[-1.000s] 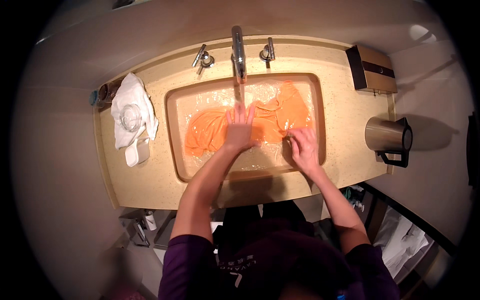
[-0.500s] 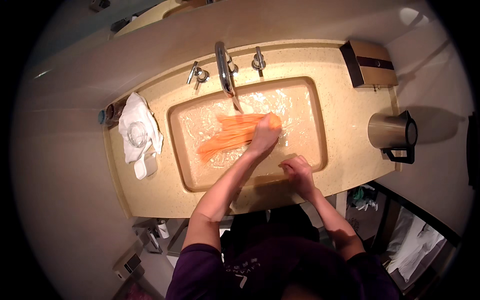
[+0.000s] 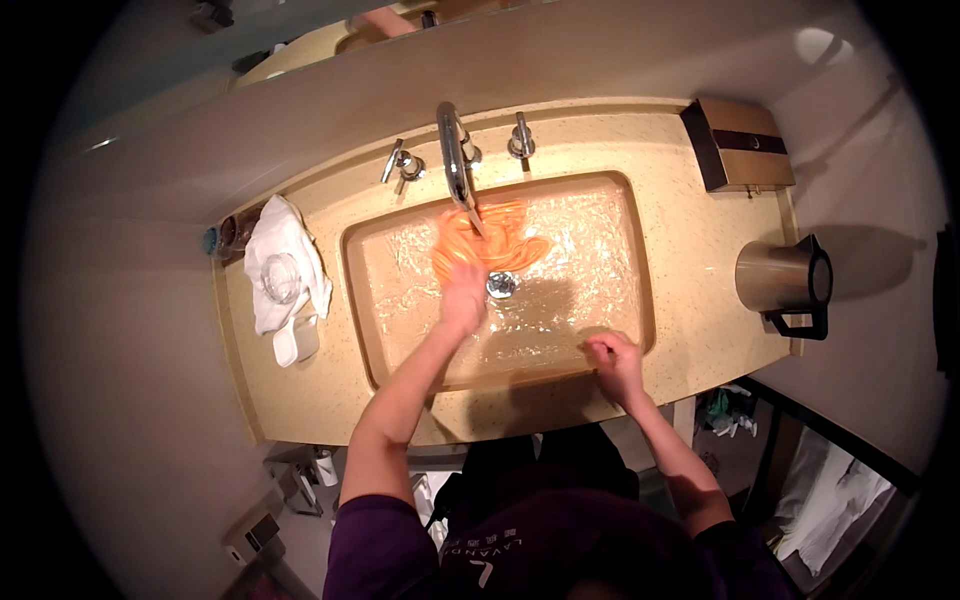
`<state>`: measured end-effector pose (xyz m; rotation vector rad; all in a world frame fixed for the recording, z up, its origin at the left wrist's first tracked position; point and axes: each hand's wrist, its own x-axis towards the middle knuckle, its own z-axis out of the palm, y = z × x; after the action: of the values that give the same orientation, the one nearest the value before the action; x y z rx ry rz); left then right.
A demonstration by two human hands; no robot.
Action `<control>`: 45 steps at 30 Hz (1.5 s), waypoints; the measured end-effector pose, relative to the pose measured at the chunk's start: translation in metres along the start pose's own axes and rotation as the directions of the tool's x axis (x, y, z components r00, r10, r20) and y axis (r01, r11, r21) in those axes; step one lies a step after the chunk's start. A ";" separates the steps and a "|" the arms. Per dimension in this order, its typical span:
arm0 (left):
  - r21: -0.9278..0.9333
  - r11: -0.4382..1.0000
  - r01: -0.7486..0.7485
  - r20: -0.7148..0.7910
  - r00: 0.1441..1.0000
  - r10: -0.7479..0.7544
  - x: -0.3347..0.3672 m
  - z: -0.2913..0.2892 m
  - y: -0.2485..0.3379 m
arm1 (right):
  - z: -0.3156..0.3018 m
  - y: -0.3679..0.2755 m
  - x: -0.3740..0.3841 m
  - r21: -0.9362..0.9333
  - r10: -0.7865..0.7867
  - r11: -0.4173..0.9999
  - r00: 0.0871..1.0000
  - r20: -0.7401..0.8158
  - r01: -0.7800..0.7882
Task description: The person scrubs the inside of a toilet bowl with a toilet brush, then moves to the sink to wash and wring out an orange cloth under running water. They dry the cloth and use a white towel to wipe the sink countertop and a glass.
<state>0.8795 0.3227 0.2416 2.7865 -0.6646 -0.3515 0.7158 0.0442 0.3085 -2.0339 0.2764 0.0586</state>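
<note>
An orange cloth (image 3: 492,232) lies bunched and wet in the rectangular sink (image 3: 646,290), under the tip of the chrome faucet (image 3: 452,150). A thin stream of water falls onto it. My left hand (image 3: 463,298) is closed at the cloth's near left edge, its fingers slightly smeared by motion. Just right of that hand shows the round metal drain (image 3: 502,285), with shallow rippling water around it. Over the sink's near right corner hovers my right hand (image 3: 616,366), fingers curled in, nothing visible in them, apart from the cloth.
Two lever handles (image 3: 404,164) flank the faucet. On the left counter are a white towel (image 3: 285,235) with a clear glass dish (image 3: 281,277) and a white cup (image 3: 296,342). At right stand a brown box (image 3: 740,146) and a metal kettle (image 3: 775,277) with a black handle.
My left hand has moved left and nearer to me. The cloth, spread leftward before, is now bunched under the faucet, and the drain shows. My right hand has shifted slightly right.
</note>
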 end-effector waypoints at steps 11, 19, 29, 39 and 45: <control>-0.858 0.446 0.254 0.198 0.966 -0.167 -0.124 -0.128 0.085 | 0.104 -0.090 0.054 0.695 0.160 0.081 0.698 0.698 -0.714; -0.848 -0.515 -0.127 0.148 0.875 -0.461 -0.133 -0.178 0.056 | 0.093 -0.048 0.064 0.444 -0.046 0.850 0.798 0.601 -0.285; -0.465 -0.880 0.097 0.443 0.886 -0.136 -0.060 -0.037 0.074 | 0.086 -0.130 0.033 0.587 -0.063 -0.423 0.669 0.741 -0.690; -0.822 -0.538 0.185 0.292 0.949 -0.119 -0.005 -0.055 0.053 | 0.050 -0.110 0.043 0.448 0.089 0.670 0.662 0.744 -0.593; -0.666 0.639 0.385 0.120 0.901 -0.417 0.019 -0.023 0.052 | 0.086 -0.081 0.060 -0.327 0.106 0.942 0.860 0.498 0.073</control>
<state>0.8818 0.2735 0.2753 2.1694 0.1290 -0.4942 0.7986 0.1455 0.3300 -2.2625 -0.0616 0.6928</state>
